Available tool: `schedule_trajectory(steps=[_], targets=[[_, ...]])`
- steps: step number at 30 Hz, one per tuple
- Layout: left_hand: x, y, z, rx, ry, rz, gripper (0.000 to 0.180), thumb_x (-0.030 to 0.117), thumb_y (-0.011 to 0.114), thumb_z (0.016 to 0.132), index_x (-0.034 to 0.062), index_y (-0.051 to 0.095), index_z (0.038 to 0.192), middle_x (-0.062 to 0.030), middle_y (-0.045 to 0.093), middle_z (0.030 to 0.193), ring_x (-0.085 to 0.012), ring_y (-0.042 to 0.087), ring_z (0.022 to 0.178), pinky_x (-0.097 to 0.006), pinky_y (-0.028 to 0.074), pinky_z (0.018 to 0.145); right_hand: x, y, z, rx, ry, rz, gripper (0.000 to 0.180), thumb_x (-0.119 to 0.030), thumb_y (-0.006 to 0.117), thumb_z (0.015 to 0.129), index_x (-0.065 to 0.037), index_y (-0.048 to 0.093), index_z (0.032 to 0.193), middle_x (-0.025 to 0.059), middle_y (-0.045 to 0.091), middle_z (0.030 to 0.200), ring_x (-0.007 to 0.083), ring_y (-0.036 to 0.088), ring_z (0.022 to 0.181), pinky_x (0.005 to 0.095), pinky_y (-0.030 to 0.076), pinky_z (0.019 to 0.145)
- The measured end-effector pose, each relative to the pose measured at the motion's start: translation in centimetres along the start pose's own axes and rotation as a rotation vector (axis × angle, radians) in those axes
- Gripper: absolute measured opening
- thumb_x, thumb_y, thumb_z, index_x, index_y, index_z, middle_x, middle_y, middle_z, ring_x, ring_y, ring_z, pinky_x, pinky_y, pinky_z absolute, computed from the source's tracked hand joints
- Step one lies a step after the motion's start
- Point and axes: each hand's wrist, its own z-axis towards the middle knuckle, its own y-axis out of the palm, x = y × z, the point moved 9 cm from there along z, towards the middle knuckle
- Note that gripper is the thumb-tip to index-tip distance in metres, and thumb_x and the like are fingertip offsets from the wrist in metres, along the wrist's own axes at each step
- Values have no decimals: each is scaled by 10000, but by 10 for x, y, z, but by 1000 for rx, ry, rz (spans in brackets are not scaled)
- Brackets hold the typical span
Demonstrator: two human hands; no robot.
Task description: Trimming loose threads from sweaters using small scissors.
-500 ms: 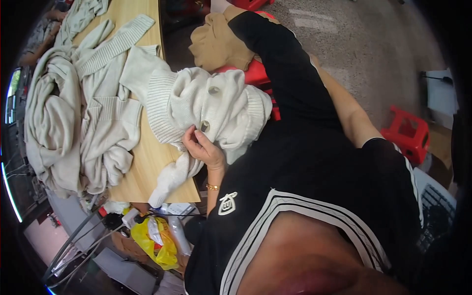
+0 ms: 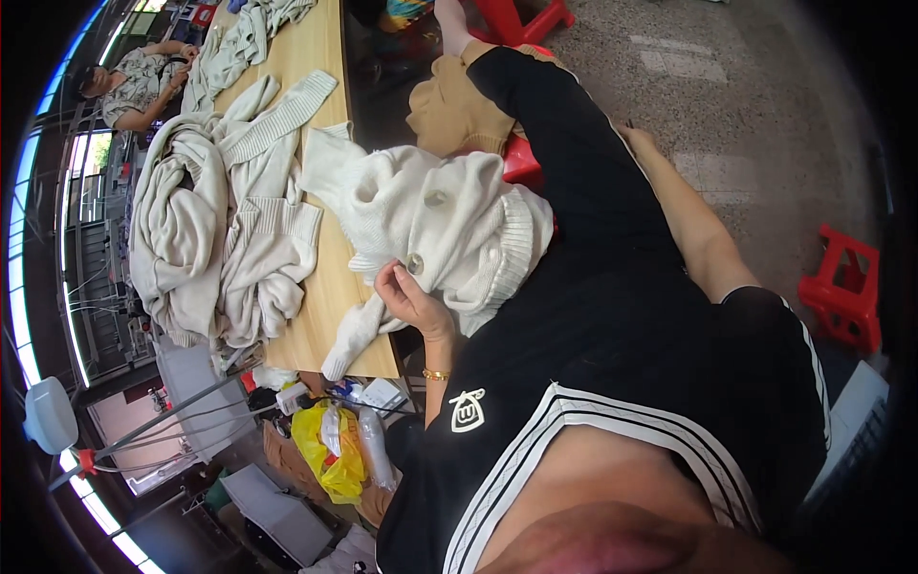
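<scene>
A cream knitted cardigan (image 2: 459, 206) with ribbed edges is bunched over my lap and the table's edge. Two large round buttons show on it, an upper button (image 2: 436, 199) and a lower button (image 2: 415, 264). Beside the lower one is my left hand (image 2: 418, 308), palm up, thumb and fingertips pinched together against the knit; what lies between them is too small to tell. My right hand (image 2: 641, 143) is out past my black-clad leg, far from the cardigan. Its fingers are partly hidden and seem closed, with a small dark tip showing by them.
More cream knitwear (image 2: 182, 230) is heaped on the wooden table (image 2: 330, 258). A tan garment (image 2: 459, 105) lies near my foot. Red stools (image 2: 846, 287) stand on the floor. Below the table's end are a yellow bag (image 2: 330, 454) and cables. Another person (image 2: 143, 86) is at the far left.
The view has swung, so the table, cardigan and stools sit further right, and the other person shows more fully. My right hand now shows past my leg. My left hand stays by the lower button.
</scene>
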Motion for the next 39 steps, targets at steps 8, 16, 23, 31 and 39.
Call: schedule_trajectory(steps=[8,16,23,31,39], targets=[[19,0,-3,23,94,-14,146,102,468,1020,-7,525,1100,-80,537,1041,-168,507,956,-296,409,901,68,-36,45,-56,208,46,190,-271,713,893,-134,627,794,-16,598,705,99,506,542,247,336,397],[31,-5,-6,38,119,-4,136,102,463,1016,-1,521,1083,-72,528,1020,-154,492,932,-286,397,883,82,-42,44,-64,245,65,219,-273,675,924,-120,632,774,-12,600,669,93,474,482,237,296,368],[34,-2,-6,36,150,-43,126,102,469,1010,2,518,1068,-67,522,999,-151,481,912,-278,390,855,79,-38,40,-71,248,99,222,-280,659,932,-115,635,785,2,612,675,121,528,496,263,405,391],[21,6,0,14,127,-65,141,115,473,1019,-6,526,1068,-70,528,987,-154,490,912,-283,398,867,61,-36,12,-98,208,64,159,-265,657,932,-112,671,888,5,639,757,124,576,572,266,435,413],[-7,27,4,-35,-31,-45,175,132,499,1032,-31,541,1080,-77,552,1015,-161,511,935,-297,427,879,69,-36,23,-104,246,44,158,-248,677,918,-94,680,884,12,647,774,116,573,608,262,425,424]])
